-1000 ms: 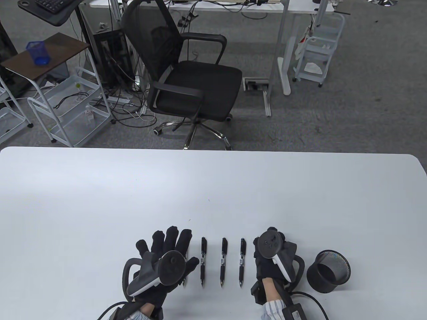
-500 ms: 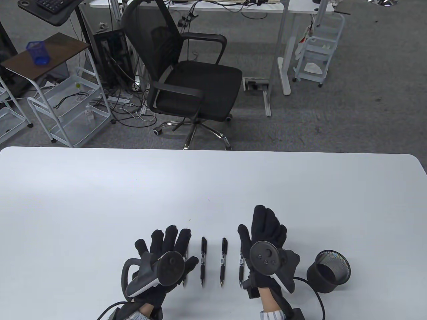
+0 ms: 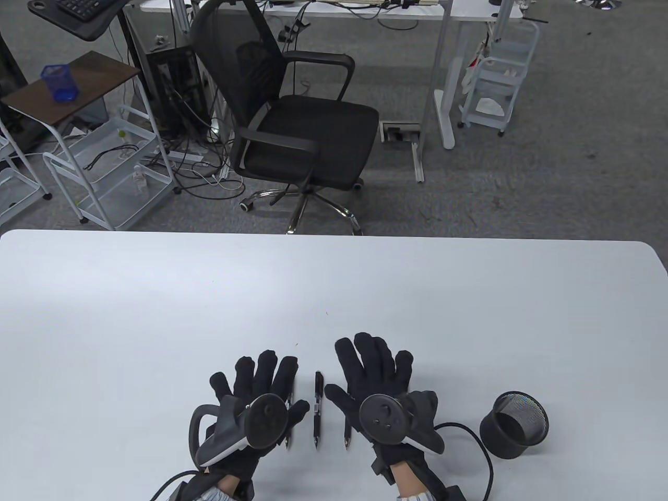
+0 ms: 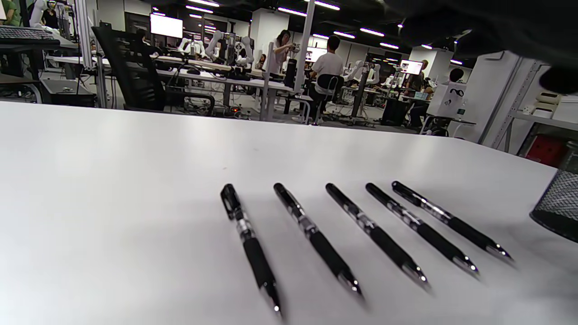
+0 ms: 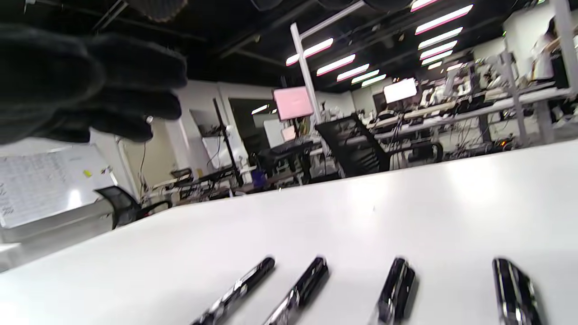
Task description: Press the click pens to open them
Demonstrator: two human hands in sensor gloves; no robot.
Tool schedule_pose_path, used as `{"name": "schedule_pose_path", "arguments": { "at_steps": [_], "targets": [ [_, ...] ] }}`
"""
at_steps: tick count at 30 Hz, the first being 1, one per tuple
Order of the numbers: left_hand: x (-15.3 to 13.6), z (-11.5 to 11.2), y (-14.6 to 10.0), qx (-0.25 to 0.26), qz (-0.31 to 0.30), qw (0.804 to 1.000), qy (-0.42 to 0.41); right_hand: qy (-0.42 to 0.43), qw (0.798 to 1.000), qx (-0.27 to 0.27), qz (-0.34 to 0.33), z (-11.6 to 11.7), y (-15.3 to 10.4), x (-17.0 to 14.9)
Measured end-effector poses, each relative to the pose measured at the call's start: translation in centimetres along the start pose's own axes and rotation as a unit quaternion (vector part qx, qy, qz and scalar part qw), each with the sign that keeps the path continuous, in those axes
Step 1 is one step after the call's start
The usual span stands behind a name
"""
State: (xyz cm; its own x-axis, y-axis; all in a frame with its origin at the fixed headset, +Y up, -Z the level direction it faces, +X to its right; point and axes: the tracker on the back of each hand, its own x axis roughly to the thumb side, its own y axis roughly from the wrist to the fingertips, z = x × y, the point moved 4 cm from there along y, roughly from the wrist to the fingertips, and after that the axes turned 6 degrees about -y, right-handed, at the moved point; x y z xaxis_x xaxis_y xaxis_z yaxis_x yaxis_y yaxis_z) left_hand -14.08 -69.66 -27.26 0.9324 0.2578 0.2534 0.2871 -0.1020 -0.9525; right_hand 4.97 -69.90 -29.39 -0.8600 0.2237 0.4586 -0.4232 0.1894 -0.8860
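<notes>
Several black click pens lie side by side on the white table point(image 3: 156, 313), tips toward me. In the table view one pen point(image 3: 318, 409) shows whole between my hands. My left hand point(image 3: 255, 386) hovers with spread fingers over the leftmost pen point(image 3: 288, 422). My right hand point(image 3: 365, 376) is open with fingers spread above the pens on the right, hiding most of them; one tip point(image 3: 347, 436) shows. The left wrist view shows the whole row of pens point(image 4: 316, 237) lying untouched. The right wrist view shows the pen tops point(image 5: 302, 284) below my fingers point(image 5: 90, 81). Neither hand holds anything.
A black mesh pen cup point(image 3: 514, 425) stands upright on the table right of my right hand; it also shows in the left wrist view point(image 4: 557, 205). A black office chair point(image 3: 292, 125) stands beyond the table's far edge.
My right hand has uncurled its fingers and moved left from beside the cup to above the right-hand pens. My left hand has stayed in place.
</notes>
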Motion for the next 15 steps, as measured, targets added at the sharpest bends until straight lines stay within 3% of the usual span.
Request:
{"name": "schedule_pose_path", "arguments": {
  "at_steps": [6,15],
  "targets": [
    [0.0,0.1,0.0,0.006,-0.002,1.0,0.002,-0.009,0.999,0.046,-0.011,2.0,0.4,0.1],
    [0.0,0.1,-0.1,0.007,-0.003,1.0,0.004,-0.014,0.998,0.052,-0.012,2.4,0.6,0.3]
  ]
}}
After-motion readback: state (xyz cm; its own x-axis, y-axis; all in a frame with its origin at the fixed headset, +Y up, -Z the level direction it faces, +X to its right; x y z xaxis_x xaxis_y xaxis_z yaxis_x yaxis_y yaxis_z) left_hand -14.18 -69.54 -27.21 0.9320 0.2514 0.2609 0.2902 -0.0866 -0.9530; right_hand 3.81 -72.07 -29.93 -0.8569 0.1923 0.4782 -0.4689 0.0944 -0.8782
